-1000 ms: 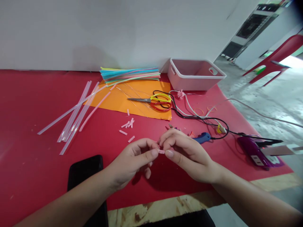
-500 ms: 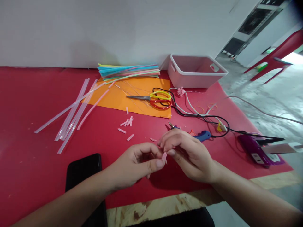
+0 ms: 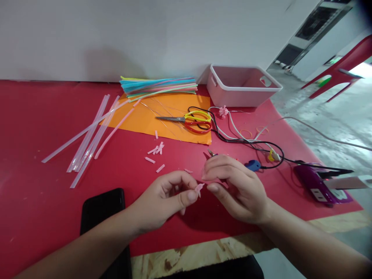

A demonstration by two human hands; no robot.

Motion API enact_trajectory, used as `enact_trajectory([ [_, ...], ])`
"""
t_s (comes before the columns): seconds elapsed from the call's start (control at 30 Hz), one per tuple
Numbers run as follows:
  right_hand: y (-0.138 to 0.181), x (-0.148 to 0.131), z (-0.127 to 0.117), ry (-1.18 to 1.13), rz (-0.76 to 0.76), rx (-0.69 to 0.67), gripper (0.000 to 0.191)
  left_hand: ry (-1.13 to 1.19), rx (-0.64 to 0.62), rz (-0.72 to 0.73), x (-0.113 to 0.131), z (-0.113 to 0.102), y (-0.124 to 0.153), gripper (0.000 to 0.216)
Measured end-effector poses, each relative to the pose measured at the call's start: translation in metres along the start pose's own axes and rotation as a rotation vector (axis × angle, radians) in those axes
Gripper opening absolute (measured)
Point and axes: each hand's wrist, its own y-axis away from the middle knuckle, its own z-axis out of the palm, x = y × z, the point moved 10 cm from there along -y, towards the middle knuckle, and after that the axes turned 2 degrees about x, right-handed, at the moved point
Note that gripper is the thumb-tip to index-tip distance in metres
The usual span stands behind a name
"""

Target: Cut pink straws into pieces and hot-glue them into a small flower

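Between thumb and forefinger, my left hand (image 3: 168,201) pinches a small pink flower-like piece (image 3: 199,188) built of short strips. Just to its right is my right hand (image 3: 236,190), its thumb and fingers apart with no object seen between them. Loose pink cut strips (image 3: 157,149) lie on the red table beyond my left hand, and one pink strip (image 3: 188,171) sits close to my fingertips. Behind my right hand lies a blue-handled hot tool (image 3: 252,165), likely a glue gun or soldering iron, partly hidden; its metal tip shows past my knuckles.
Yellow-and-red-handled scissors (image 3: 186,121) rest on an orange sheet (image 3: 139,120). Clear plastic strips (image 3: 90,139) and colored pipe cleaners (image 3: 159,86) lie farther back. A pink bin (image 3: 238,97), a pink flower (image 3: 223,112), cords, a purple power strip (image 3: 314,184) and a black phone (image 3: 101,209) are around.
My right fingers have come off the pink piece and moved slightly right, opening a gap. My left hand keeps its pinch and has shifted a little left.
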Motion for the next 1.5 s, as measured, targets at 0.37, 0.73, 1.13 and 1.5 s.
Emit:
enact_trajectory([
  [0.37,-0.004,-0.010,-0.002,0.008,-0.085,-0.003,0.018,-0.023,-0.024,-0.037,-0.009,-0.001,0.000,0.035],
  [0.73,0.004,0.037,0.019,0.557,0.087,-0.203,0.013,0.304,0.535,-0.010,-0.007,-0.056,0.000,0.013],
  [1.13,0.007,0.050,0.034,0.710,0.117,-0.286,0.018,0.343,0.545,-0.008,-0.008,-0.056,0.000,0.006],
  [1.5,0.000,0.035,-0.052,0.602,0.179,-0.029,0.015,0.229,0.634,0.268,0.053,-0.080,0.011,0.004],
])
